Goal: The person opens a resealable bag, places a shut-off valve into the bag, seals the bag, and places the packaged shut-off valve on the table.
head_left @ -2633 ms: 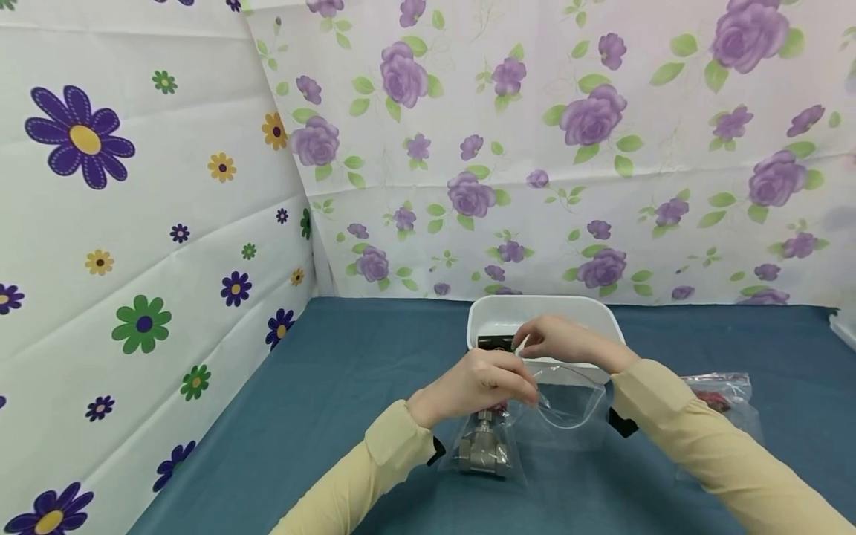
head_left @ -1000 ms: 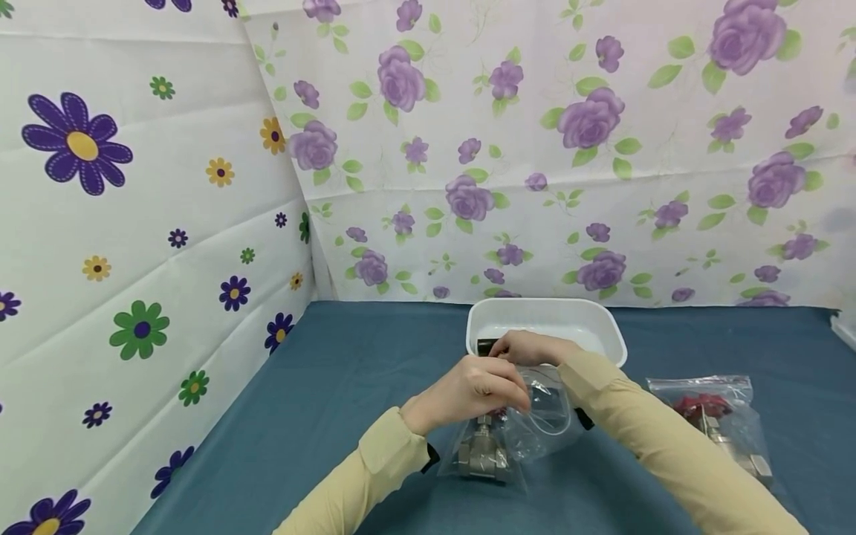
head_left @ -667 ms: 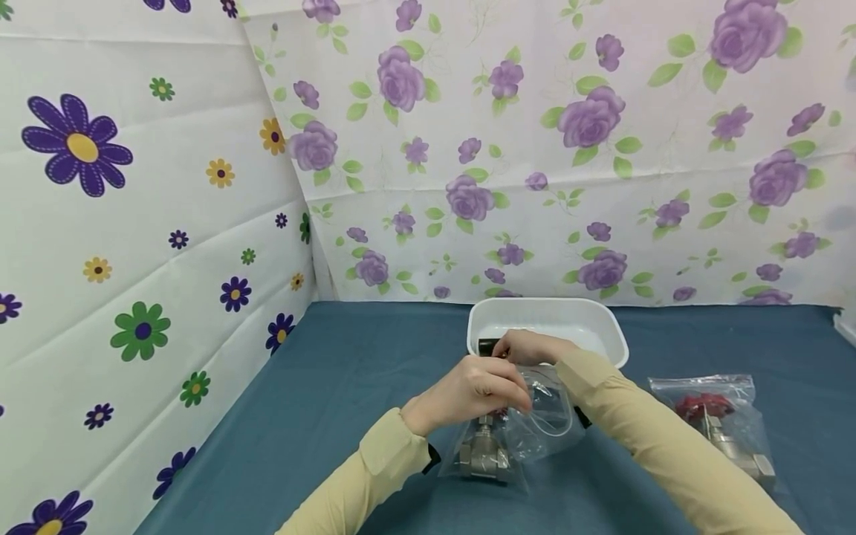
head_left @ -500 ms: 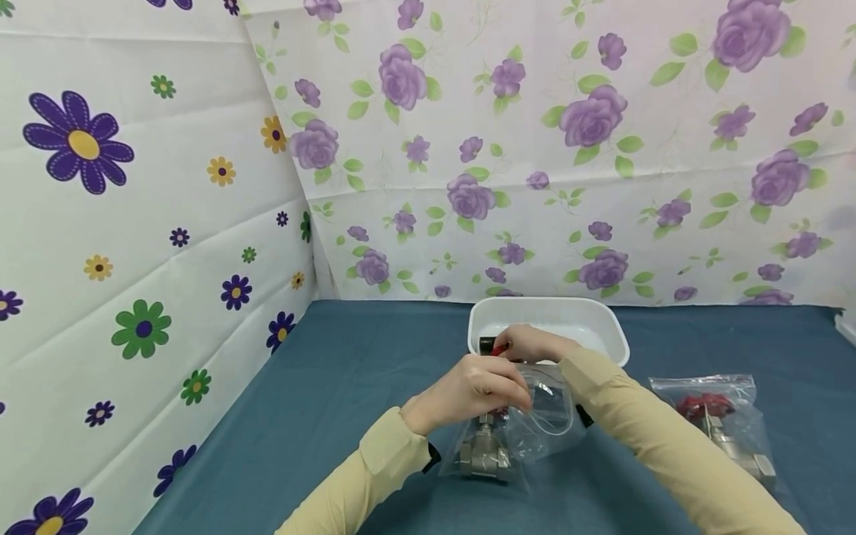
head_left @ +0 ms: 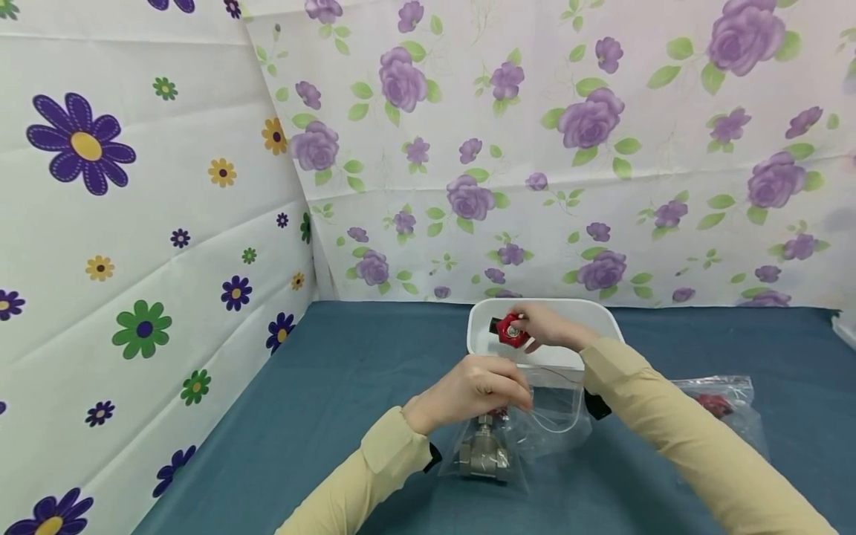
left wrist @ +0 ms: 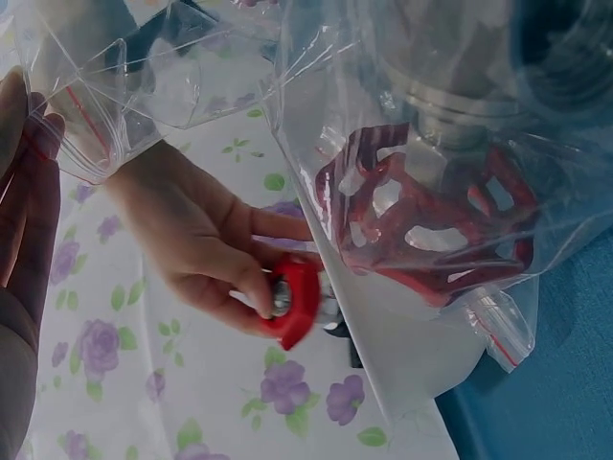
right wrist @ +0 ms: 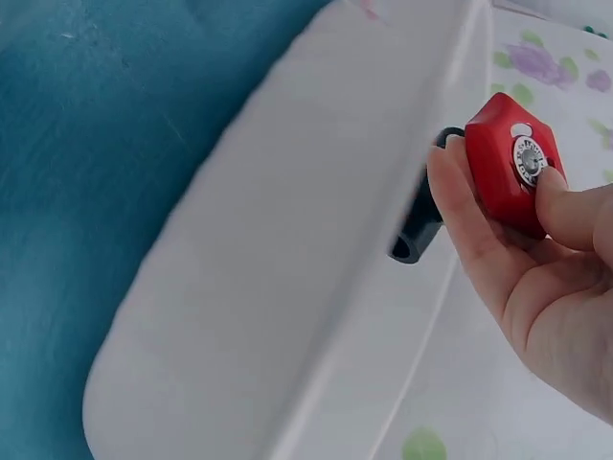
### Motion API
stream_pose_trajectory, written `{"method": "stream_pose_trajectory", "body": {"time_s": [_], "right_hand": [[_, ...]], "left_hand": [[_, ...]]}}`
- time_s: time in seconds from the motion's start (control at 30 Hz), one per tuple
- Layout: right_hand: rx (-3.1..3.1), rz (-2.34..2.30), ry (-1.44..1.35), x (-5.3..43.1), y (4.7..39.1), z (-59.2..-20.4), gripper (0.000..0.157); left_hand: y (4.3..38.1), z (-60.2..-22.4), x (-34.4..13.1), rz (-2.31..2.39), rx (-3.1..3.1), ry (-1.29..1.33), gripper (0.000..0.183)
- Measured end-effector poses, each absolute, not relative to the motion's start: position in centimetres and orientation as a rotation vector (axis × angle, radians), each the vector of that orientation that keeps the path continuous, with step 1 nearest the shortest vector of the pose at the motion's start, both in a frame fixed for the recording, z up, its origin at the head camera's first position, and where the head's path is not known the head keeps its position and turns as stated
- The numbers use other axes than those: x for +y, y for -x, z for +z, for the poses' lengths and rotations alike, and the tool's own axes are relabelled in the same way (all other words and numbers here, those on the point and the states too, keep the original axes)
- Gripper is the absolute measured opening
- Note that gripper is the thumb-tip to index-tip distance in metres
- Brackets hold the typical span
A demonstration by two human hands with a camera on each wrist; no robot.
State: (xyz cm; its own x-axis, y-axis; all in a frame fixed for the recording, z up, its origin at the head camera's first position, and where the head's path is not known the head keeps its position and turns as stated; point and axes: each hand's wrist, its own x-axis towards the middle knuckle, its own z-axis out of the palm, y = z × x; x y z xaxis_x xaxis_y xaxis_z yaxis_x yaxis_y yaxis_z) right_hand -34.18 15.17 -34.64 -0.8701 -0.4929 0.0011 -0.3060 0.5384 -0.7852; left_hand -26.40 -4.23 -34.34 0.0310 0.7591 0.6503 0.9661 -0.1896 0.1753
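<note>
My right hand (head_left: 550,327) grips a small valve by its red handwheel (head_left: 512,331), just above the white tray (head_left: 595,319). A dark tube-like body (left wrist: 343,345) shows below the wheel in the left wrist view. Between thumb and fingers my left hand (head_left: 471,394) pinches the rim of a clear zip bag (head_left: 558,416), whose mouth gapes toward the right. Below the left hand, a steel gate valve (head_left: 483,455) in another clear bag sits on the table; its red handwheel (left wrist: 421,216) fills much of the left wrist view.
Another bagged valve with a red handwheel (head_left: 714,405) lies on the right of the blue tablecloth (head_left: 374,342), partly behind the right sleeve. The tray stands at the back against the flowered curtain (head_left: 428,148).
My right hand reached down into the tray, took hold of the red-wheeled valve and raised it toward the back. My left hand keeps its hold on the bag, nearly still.
</note>
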Motion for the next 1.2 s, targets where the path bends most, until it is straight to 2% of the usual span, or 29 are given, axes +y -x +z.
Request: {"method": "stream_pose_trajectory", "body": {"time_s": [0.33,0.53,1.2], "right_hand": [[2.612,-1.276,0.709,17.0,33.4,-32.9,0.024],[2.663,-1.319,0.73,18.2,32.5,-32.0,0.023],[2.628,-1.529,0.799,21.8,27.7,-29.4,0.03]], "left_hand": [[26.5,-34.4,-4.1,-0.94,-1.775,1.994,0.02],[26.5,-34.4,-4.0,-0.965,-1.767,2.002,0.02],[26.7,-34.8,-3.1,-0.986,-1.738,1.984,0.017]]}}
